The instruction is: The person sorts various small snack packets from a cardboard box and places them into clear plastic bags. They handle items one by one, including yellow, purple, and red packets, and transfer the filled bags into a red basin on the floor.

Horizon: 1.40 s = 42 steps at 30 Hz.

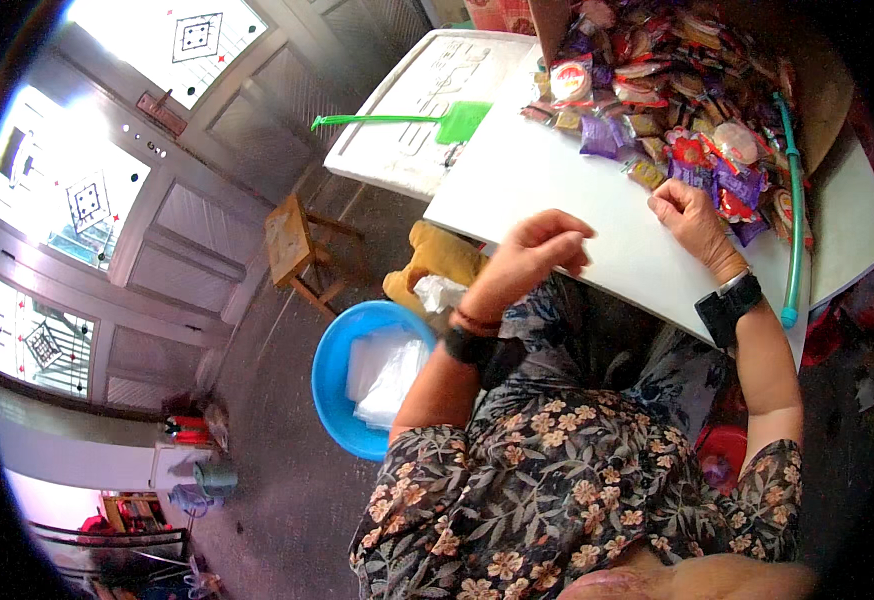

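Note:
My left hand [546, 244] hovers over the near left edge of the white tabletop [527, 176]. Its fingers are loosely bent and a little apart, and nothing shows between them. My right hand [684, 214] is at the near edge of a heap of small wrapped snack packets [677, 82]. Thumb and forefinger are drawn together there, close to a yellow packet [644, 174]; whether they pinch anything is not visible. Purple packets [737, 184] and a red packet [737, 206] lie just beyond and beside that hand. Black bands sit on both wrists.
A green fly swatter [463, 122] lies on a whitish board left of the heap. A teal tube [793, 225] borders the heap's right side. By my left arm stands a blue basin [332, 397] with clear plastic bags [384, 371]. Beyond are a yellow cloth [444, 255] and wooden stool [291, 238].

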Each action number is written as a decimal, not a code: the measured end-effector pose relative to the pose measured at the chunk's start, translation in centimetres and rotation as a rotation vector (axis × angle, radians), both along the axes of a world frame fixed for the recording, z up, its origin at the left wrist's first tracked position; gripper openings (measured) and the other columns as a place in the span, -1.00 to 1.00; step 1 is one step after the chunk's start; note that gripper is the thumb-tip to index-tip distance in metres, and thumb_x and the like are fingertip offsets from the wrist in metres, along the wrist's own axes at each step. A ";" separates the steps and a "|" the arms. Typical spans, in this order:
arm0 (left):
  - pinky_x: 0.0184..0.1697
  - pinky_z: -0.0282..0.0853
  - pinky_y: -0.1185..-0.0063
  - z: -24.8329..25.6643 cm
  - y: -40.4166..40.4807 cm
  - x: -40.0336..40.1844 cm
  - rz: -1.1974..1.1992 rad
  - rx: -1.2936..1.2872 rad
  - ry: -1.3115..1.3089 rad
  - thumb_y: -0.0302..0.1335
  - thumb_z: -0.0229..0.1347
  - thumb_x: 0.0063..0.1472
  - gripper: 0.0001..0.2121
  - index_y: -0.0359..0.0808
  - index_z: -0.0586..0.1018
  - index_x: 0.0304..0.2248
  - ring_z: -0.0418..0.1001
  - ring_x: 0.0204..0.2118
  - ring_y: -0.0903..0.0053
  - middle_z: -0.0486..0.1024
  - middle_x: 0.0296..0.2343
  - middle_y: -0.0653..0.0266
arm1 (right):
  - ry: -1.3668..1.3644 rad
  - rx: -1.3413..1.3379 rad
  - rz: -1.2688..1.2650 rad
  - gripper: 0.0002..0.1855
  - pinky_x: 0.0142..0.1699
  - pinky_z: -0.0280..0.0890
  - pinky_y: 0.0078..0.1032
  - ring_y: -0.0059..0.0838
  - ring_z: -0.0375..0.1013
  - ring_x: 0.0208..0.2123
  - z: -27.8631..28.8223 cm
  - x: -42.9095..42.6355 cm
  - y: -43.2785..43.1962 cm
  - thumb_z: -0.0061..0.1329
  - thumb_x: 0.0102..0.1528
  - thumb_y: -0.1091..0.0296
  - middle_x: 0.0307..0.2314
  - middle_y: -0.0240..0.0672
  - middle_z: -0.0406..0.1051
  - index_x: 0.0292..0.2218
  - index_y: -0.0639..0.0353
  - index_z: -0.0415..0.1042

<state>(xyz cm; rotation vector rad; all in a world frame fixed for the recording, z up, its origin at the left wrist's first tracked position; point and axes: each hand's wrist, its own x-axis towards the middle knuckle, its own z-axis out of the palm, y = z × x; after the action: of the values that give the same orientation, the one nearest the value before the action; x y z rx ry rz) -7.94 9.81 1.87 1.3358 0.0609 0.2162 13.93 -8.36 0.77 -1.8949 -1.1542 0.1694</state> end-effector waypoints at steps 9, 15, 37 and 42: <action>-0.48 0.34 0.72 -3.1 10.6 -14.0 0.553 0.432 0.505 -0.37 0.11 0.20 -0.81 -0.36 0.54 -0.41 0.40 -0.55 0.72 0.46 -0.58 0.40 | 0.009 -0.042 -0.012 -0.81 -0.37 0.26 -0.56 -0.66 0.30 -0.53 -0.6 0.3 0.1 -0.01 0.12 0.32 -0.62 -0.40 0.37 -0.43 0.28 0.39; -0.50 0.37 0.51 -18.7 15.4 -26.0 0.583 0.662 0.930 -0.33 0.20 -0.02 -0.76 -0.40 0.58 -0.53 0.48 -0.58 0.49 0.51 -0.64 0.12 | -0.006 -0.035 0.007 -0.81 -0.36 0.27 -0.56 -0.64 0.31 -0.52 -0.7 0.3 0.5 -0.02 0.11 0.32 -0.60 -0.39 0.39 -0.41 0.28 0.39; -0.52 0.39 0.45 -26.1 9.0 -27.5 0.753 0.553 1.021 -0.29 0.15 0.07 -0.70 -0.44 0.49 -0.45 0.48 -0.66 0.38 0.48 -0.68 0.12 | -0.017 -0.057 0.006 -0.84 -0.32 0.29 -0.55 -0.62 0.35 -0.48 -0.9 0.7 0.2 -0.04 0.12 0.35 -0.56 -0.38 0.41 -0.39 0.28 0.38; -0.32 0.41 0.39 -27.6 8.6 -27.6 0.840 0.830 1.049 -0.22 0.17 0.01 -0.63 -0.43 0.48 -0.44 0.51 -0.46 0.17 0.52 -0.56 0.00 | -0.017 -0.057 0.000 -0.84 -0.33 0.28 -0.56 -0.62 0.34 -0.49 -0.8 0.6 0.3 -0.04 0.12 0.36 -0.57 -0.38 0.40 -0.40 0.28 0.39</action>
<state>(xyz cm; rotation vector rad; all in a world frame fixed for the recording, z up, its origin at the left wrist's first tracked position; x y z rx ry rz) -35.49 18.38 -25.68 2.0581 1.5742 0.2261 14.51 -8.04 0.02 -1.9497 -1.1717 0.1881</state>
